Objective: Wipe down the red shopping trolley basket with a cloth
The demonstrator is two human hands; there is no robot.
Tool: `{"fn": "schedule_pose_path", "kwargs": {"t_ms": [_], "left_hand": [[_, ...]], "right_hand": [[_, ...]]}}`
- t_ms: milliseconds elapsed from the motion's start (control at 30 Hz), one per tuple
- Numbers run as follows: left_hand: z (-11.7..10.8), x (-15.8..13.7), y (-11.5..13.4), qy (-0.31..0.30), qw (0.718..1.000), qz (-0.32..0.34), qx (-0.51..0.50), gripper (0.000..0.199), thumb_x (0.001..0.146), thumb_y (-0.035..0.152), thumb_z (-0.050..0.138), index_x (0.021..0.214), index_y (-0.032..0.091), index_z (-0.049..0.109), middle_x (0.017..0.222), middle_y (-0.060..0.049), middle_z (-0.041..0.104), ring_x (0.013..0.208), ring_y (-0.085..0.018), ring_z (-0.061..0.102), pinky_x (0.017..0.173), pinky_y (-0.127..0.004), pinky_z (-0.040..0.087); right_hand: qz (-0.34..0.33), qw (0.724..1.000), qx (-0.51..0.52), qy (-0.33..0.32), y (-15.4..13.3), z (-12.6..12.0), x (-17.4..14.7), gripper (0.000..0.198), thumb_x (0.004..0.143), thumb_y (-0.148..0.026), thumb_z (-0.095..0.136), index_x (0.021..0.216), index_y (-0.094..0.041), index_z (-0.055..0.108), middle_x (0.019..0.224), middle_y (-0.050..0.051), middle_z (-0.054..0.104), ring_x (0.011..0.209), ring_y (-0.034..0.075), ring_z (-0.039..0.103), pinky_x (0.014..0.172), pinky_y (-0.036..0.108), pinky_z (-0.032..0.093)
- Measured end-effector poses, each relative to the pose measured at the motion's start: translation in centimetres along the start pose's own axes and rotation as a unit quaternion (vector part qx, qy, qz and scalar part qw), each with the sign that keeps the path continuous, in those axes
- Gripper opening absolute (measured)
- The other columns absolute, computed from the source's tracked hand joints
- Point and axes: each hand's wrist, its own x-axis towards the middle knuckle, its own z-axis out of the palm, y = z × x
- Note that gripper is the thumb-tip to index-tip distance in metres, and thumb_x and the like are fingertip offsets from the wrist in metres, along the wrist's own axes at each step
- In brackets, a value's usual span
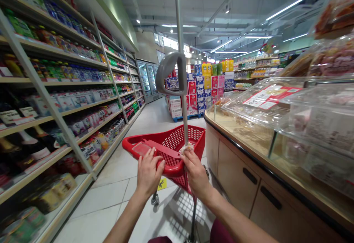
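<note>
In front of me stands a red plastic shopping cart (168, 136) with a perforated basket. My left hand (148, 171) lies over the near rim beside its handle panel, the fingers bent across the edge and the thumb along the red plastic. At the cart's near right corner, my right hand (195, 169) pinches a crumpled white tissue or cloth (186, 148). That hand touches the foot of an upright grey metal pole (184, 119), which carries a grey D-shaped grip (171, 75) higher up. The fingertips of my right hand are partly hidden behind the tissue.
Shelves of bottles and cans (74, 80) line the left side. On the right is a wooden display counter (235, 169) with clear plastic food packs (257, 99). Ahead, stacked drink boxes (193, 95) stand on a blue pallet; glass-door fridges (146, 77) are farther back. Tiled floor (107, 195) surrounds the cart.
</note>
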Motion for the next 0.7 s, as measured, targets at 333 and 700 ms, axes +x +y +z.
{"fn": "schedule_pose_path", "kwargs": {"t_ms": [333, 700], "left_hand": [[0.9, 4.6, 2.1, -0.040, 0.999, 0.030, -0.019, 0.038, 0.083, 0.036, 0.033, 0.106, 0.017, 0.056, 0.119, -0.010, 0.054, 0.114, -0.023, 0.046, 0.097, -0.046, 0.032], [3.2, 4.6, 6.6, -0.043, 0.994, 0.087, 0.044, 0.042, 0.080, 0.032, 0.037, 0.113, 0.009, 0.052, 0.121, -0.013, 0.052, 0.115, -0.026, 0.044, 0.096, -0.044, 0.033]], "right_hand": [[0.053, 0.998, 0.033, -0.015, 0.7, -4.2, 1.5, 0.046, 0.075, -0.005, 0.035, 0.115, -0.021, 0.052, 0.112, 0.005, 0.059, 0.103, 0.015, 0.054, 0.088, 0.031, 0.046], [0.030, 0.988, -0.148, -0.008, 3.4, -1.8, 3.5, 0.036, 0.079, -0.008, 0.038, 0.107, -0.015, 0.058, 0.112, 0.011, 0.058, 0.107, 0.020, 0.050, 0.092, 0.038, 0.040]]}}
